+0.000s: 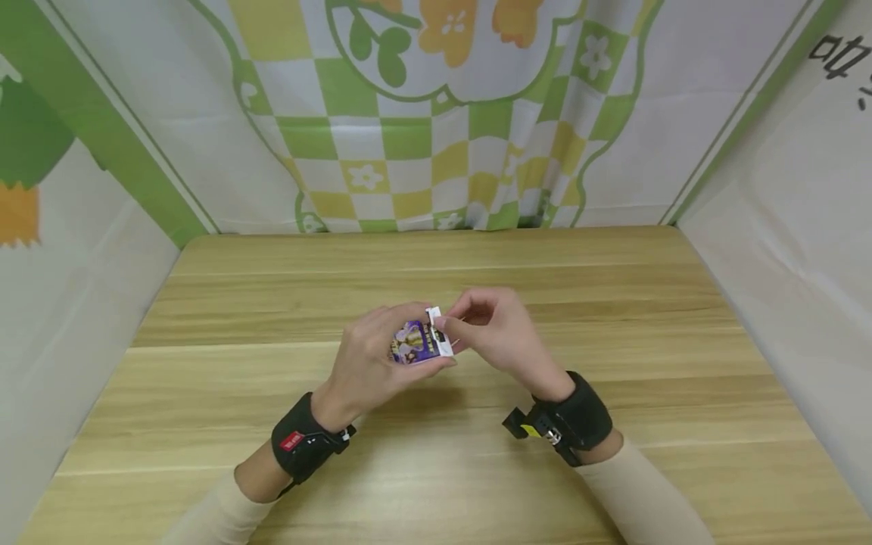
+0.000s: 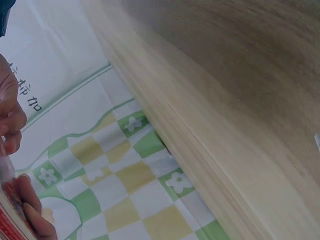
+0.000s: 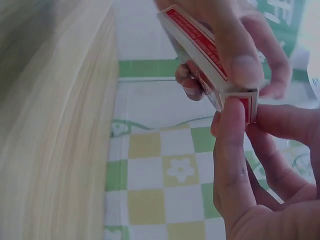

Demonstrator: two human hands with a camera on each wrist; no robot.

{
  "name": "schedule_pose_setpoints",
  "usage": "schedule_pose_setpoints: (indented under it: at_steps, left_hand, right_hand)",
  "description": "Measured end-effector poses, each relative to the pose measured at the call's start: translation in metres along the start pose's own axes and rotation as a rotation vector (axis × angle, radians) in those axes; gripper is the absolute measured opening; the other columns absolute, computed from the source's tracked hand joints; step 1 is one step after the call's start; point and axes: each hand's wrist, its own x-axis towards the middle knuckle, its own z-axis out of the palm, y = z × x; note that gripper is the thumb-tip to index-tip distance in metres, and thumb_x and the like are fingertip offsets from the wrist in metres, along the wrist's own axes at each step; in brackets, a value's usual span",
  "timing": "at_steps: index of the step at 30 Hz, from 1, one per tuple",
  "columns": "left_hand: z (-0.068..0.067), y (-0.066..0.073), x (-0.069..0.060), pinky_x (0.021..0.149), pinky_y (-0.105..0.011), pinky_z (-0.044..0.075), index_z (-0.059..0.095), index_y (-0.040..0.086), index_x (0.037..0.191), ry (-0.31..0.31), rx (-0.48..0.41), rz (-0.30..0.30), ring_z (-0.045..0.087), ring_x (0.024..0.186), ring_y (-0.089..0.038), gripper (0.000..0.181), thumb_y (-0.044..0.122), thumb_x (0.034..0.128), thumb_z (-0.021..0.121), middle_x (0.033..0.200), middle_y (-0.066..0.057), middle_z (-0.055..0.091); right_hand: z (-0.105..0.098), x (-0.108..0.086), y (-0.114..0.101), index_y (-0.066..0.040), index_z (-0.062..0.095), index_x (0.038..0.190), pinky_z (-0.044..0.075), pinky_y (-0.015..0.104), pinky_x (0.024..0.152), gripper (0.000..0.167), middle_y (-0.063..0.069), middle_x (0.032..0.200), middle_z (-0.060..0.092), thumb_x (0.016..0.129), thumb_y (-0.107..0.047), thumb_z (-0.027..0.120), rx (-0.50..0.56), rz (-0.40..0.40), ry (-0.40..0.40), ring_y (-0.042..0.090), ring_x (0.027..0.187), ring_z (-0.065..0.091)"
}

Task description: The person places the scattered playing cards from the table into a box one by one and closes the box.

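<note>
A small cardboard box (image 1: pixel 412 344), printed purple with a picture on its face, is held above the table in my left hand (image 1: pixel 371 352). The left fingers and thumb grip its long edges. At the box's white end (image 1: pixel 444 349), my right hand (image 1: pixel 507 337) pinches with thumb and forefinger. In the right wrist view the box (image 3: pixel 199 46) shows a red and white narrow side, and right fingers (image 3: pixel 232 145) touch its end. The left wrist view catches only a red-striped corner of the box (image 2: pixel 12 220). What the box contains is hidden.
The wooden table (image 1: pixel 443 469) spreads under both hands. A green, yellow and white checked cloth (image 1: pixel 409 151) hangs along its back edge. White cloth walls (image 1: pixel 783 212) stand at both sides. Each wrist wears a black strap (image 1: pixel 579 416) with a camera.
</note>
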Motion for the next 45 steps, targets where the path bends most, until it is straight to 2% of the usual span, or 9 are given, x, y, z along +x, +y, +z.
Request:
schedule_pose_setpoints:
  at_steps: [6, 12, 15, 20, 24, 27, 34, 40, 45]
  left_hand:
    - [-0.001, 0.003, 0.000, 0.071, -0.037, 0.062, 0.069, 0.003, 0.126, -0.025, 0.078, -0.080, 0.077, 0.087, -0.023, 0.078, 0.039, 0.0644, 0.101, 0.107, -0.012, 0.080]
    - [-0.001, 0.002, -0.001, 0.069, -0.038, 0.062, 0.073, 0.001, 0.123, 0.000, 0.114, -0.129, 0.078, 0.087, -0.025, 0.074, 0.035, 0.0639, 0.102, 0.106, -0.015, 0.081]
    - [-0.002, 0.001, -0.002, 0.068, -0.037, 0.061, 0.072, 0.000, 0.124, 0.015, 0.125, -0.168, 0.077, 0.086, -0.026, 0.072, 0.032, 0.0665, 0.101, 0.106, -0.017, 0.080]
    - [-0.007, -0.006, -0.001, 0.076, -0.039, 0.062, 0.073, 0.003, 0.124, -0.068, 0.119, -0.159, 0.077, 0.093, -0.026, 0.067, 0.032, 0.0698, 0.099, 0.110, -0.014, 0.080]
    - [-0.008, -0.009, 0.003, 0.091, -0.041, 0.062, 0.070, 0.009, 0.132, -0.231, 0.109, -0.032, 0.076, 0.109, -0.025, 0.077, 0.044, 0.0691, 0.098, 0.125, -0.010, 0.076]
    - [-0.008, -0.008, 0.004, 0.087, -0.036, 0.062, 0.061, 0.009, 0.144, -0.309, 0.077, 0.049, 0.074, 0.108, -0.021, 0.095, 0.050, 0.0671, 0.098, 0.130, -0.009, 0.073]
    - [-0.011, -0.007, 0.001, 0.081, -0.031, 0.060, 0.052, 0.009, 0.150, -0.330, -0.061, 0.037, 0.071, 0.103, -0.016, 0.105, 0.050, 0.0655, 0.099, 0.131, -0.007, 0.070]
    - [-0.011, -0.013, 0.004, 0.095, -0.036, 0.059, 0.053, 0.010, 0.149, -0.367, -0.017, -0.038, 0.063, 0.120, -0.021, 0.095, 0.051, 0.0741, 0.094, 0.141, -0.009, 0.057]
    - [-0.016, -0.021, 0.006, 0.108, -0.045, 0.054, 0.058, 0.002, 0.142, -0.304, -0.001, -0.084, 0.059, 0.130, -0.029, 0.072, 0.033, 0.0851, 0.089, 0.140, -0.015, 0.058]
  right_hand:
    - [0.009, -0.007, -0.007, -0.009, 0.083, 0.096, 0.059, 0.031, 0.068, 0.014, 0.007, 0.102, 0.081, 0.099, -0.015, 0.070, -0.211, -0.025, 0.084, 0.017, 0.083, 0.076]
    - [0.015, -0.012, -0.012, -0.008, 0.082, 0.114, 0.057, 0.042, 0.103, 0.023, 0.003, 0.134, 0.073, 0.099, -0.019, 0.069, -0.099, 0.093, 0.041, 0.022, 0.129, 0.065]
    - [0.021, -0.014, -0.015, -0.008, 0.076, 0.127, 0.054, 0.045, 0.108, 0.032, 0.001, 0.145, 0.065, 0.098, -0.021, 0.071, -0.041, 0.130, 0.006, 0.024, 0.134, 0.062]
    - [0.022, -0.009, -0.009, -0.001, 0.075, 0.126, 0.060, 0.040, 0.095, 0.033, 0.009, 0.143, 0.066, 0.098, -0.018, 0.073, -0.121, 0.081, -0.044, 0.028, 0.116, 0.072]
    - [0.008, 0.006, 0.010, -0.001, 0.068, 0.119, 0.064, 0.044, 0.082, 0.028, 0.015, 0.116, 0.074, 0.095, -0.013, 0.076, -0.102, 0.116, -0.115, 0.030, 0.094, 0.077]
    - [0.000, 0.012, 0.020, -0.006, 0.060, 0.128, 0.063, 0.054, 0.083, 0.040, 0.012, 0.098, 0.074, 0.092, -0.010, 0.078, 0.009, 0.205, -0.191, 0.033, 0.083, 0.076]
    - [-0.003, 0.009, 0.017, -0.011, 0.063, 0.133, 0.062, 0.058, 0.083, 0.050, 0.009, 0.083, 0.072, 0.088, -0.012, 0.084, 0.047, 0.215, -0.268, 0.037, 0.079, 0.075]
    - [-0.014, 0.016, 0.021, -0.008, 0.066, 0.135, 0.063, 0.053, 0.085, 0.042, 0.013, 0.098, 0.071, 0.095, -0.012, 0.076, -0.044, 0.255, -0.205, 0.035, 0.085, 0.076]
    - [-0.049, 0.029, 0.048, 0.008, 0.060, 0.130, 0.063, 0.045, 0.088, 0.035, 0.020, 0.111, 0.065, 0.100, -0.008, 0.069, -0.011, 0.362, -0.027, 0.023, 0.082, 0.074]
